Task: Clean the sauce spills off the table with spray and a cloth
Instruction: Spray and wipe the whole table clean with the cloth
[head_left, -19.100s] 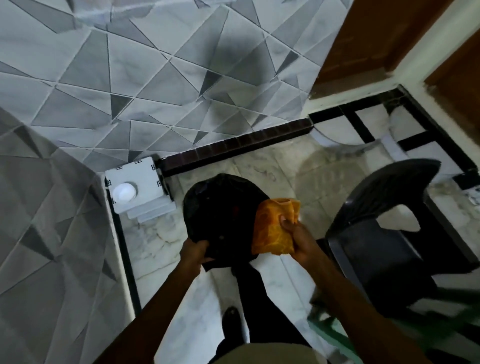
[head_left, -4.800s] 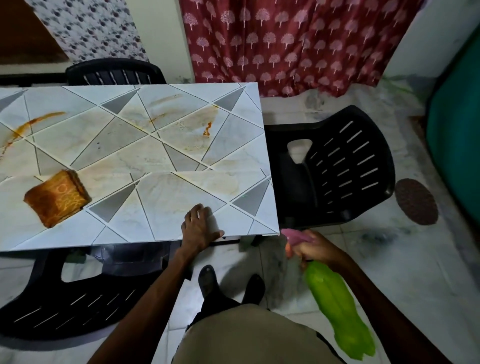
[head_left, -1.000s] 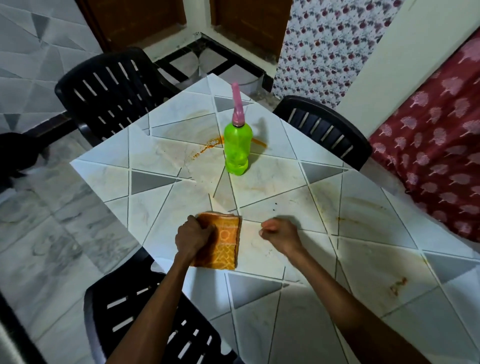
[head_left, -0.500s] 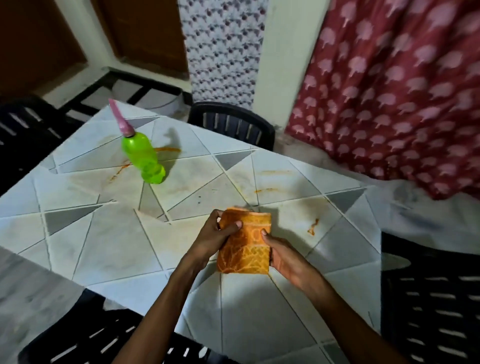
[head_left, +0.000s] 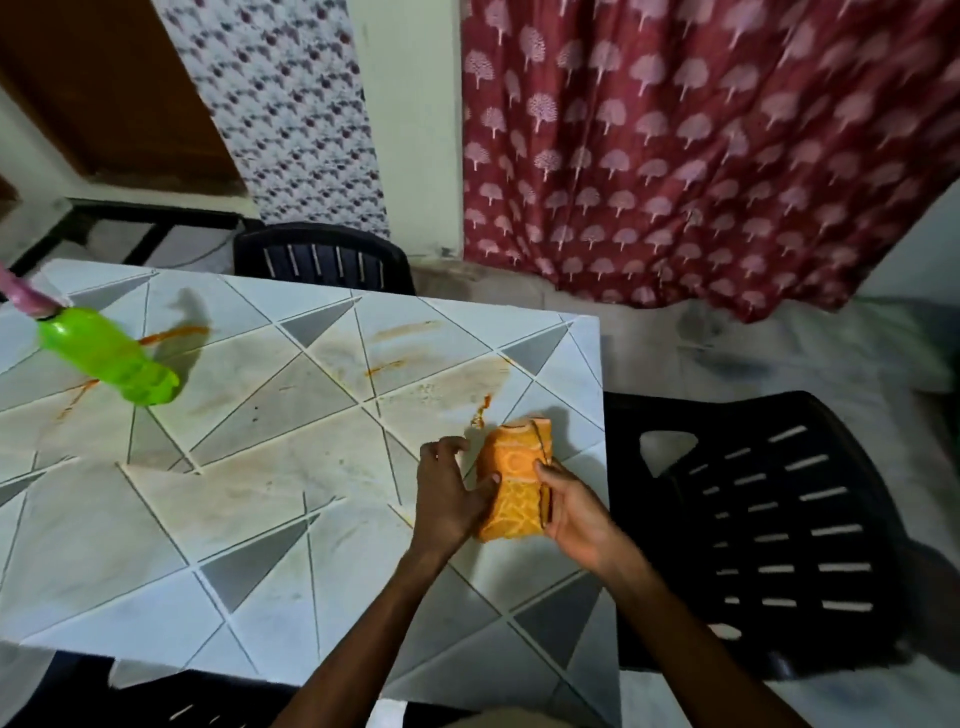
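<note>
Your tiled table (head_left: 249, 525) shows orange smears across its far half and streaks toward the left, so by my judgement most of the wiping is not yet done. A black plastic chair (head_left: 779, 519) stands just beside the table's right edge. The green spray bottle (head_left: 109, 358) stands at the far left of the table, well apart from both hands. The folded orange cloth (head_left: 514, 488) is near the right edge, between your hands. Your right hand (head_left: 576, 519) grips its right side, thumb on the face and fingers curled behind. Your left hand (head_left: 447, 493) is mostly open, only its thumb resting on the cloth. You seem to be readying the cloth. Next, press it flat onto the small sauce dribble (head_left: 480, 413) just beyond it and wipe firmly.
</note>
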